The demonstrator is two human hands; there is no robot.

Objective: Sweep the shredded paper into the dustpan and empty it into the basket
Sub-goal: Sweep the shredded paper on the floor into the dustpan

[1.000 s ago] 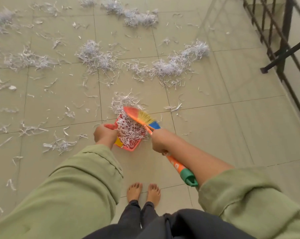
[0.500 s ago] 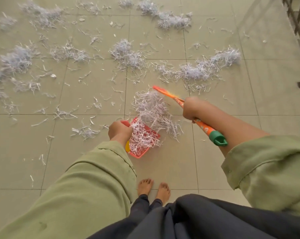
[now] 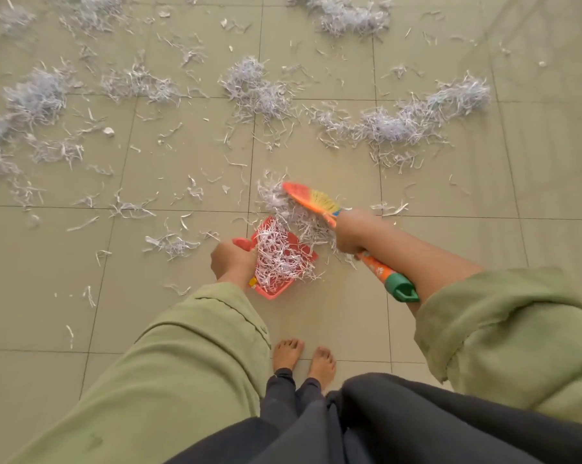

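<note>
A red dustpan [image 3: 308, 251] lies on the tiled floor in front of my bare feet, heaped with white shredded paper [image 3: 279, 254]. My left hand [image 3: 232, 261] grips its handle at the left side. My right hand [image 3: 351, 232] grips the orange handle of a small brush [image 3: 311, 199] with a green end cap. The brush head, with yellow and orange bristles, sits just beyond the pan's mouth against a clump of shreds [image 3: 274, 194]. No basket is in view.
Piles of shredded paper lie across the tiles: a long one [image 3: 416, 118] at the far right, one [image 3: 256, 88] straight ahead, others [image 3: 38, 95] to the left. My feet [image 3: 303, 358] stand close behind the pan.
The brush head has come back down toward the pan's mouth, dragging shreds with it. The view has shifted left, and the railing at the right has left the frame.
</note>
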